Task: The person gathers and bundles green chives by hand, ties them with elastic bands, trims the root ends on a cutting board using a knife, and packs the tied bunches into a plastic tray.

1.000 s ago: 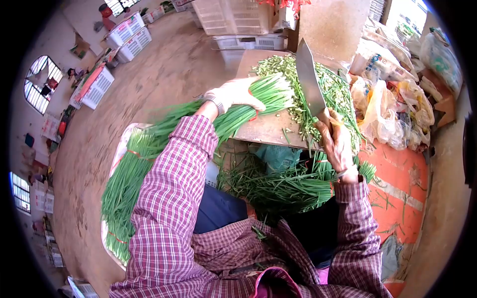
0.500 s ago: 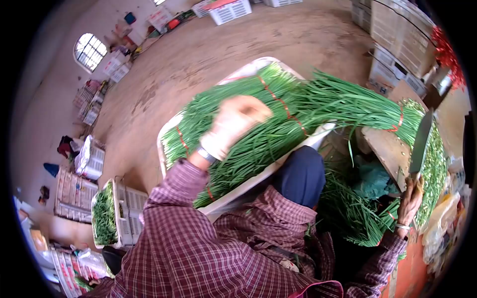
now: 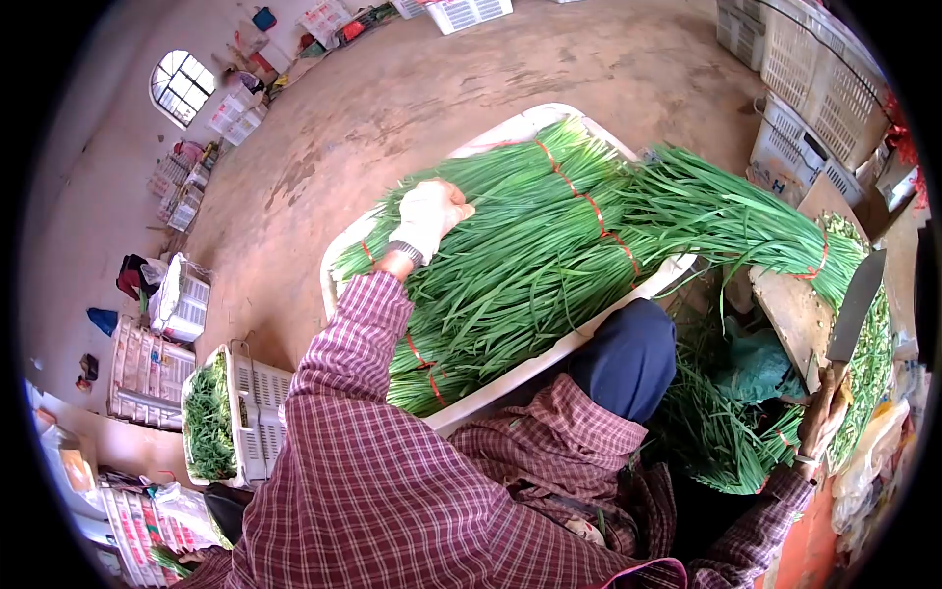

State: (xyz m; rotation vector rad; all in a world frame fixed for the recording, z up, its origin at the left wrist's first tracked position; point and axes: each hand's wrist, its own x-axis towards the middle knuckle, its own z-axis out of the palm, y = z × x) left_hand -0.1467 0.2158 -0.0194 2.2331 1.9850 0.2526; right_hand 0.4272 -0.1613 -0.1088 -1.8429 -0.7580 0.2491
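Long green stalks tied with red bands lie in bundles (image 3: 510, 265) in a white crate (image 3: 481, 398). My left hand (image 3: 429, 214), in a pale glove with fingers curled, rests on the far left part of the bundles; what it grips, if anything, is hidden. At the right, my right hand (image 3: 824, 412) is wrapped round the handle of a broad knife (image 3: 857, 306), its blade pointing up and away. Beside the blade, another banded bundle (image 3: 731, 211) reaches from the crate onto a wooden board (image 3: 797, 312).
Below the board are loose green stalks (image 3: 711, 432) and a teal plastic bag (image 3: 758, 363). Chopped pieces (image 3: 868, 383) lie around the knife. Crates (image 3: 819, 74) are stacked at the upper right. A crate of greens (image 3: 211, 417) stands at the left.
My left hand has moved left over the bundles and is no longer blurred. The knife in my right hand has shifted slightly right and down, with the whole view also shifted.
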